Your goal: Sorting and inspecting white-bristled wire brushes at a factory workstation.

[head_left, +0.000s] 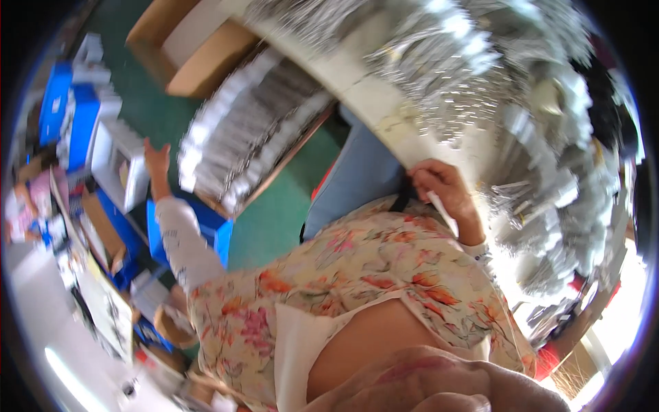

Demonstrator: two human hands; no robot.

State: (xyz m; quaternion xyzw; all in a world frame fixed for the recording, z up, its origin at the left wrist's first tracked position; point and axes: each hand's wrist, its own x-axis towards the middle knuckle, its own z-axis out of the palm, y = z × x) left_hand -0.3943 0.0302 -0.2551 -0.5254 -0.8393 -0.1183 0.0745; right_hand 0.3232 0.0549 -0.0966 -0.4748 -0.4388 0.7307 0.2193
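The right hand (443, 189) is curling shut around a slim white strip (439, 213), its long axis slanting down and away from the fingers, close against the floral-print top (357, 275). The hand is sitting at the edge of the pale worktop (384, 110), just beside the heap of silvery packets (522, 103), which lies up and to the right of it. The left hand (156, 159) is stretching out with fingers spread, gripping nothing, hovering near a white box (117, 165) and a long tray of packets (254, 130). Blue bins (185, 237) are resting on the green floor (274, 213) below; the right hand is far nearer the heap.
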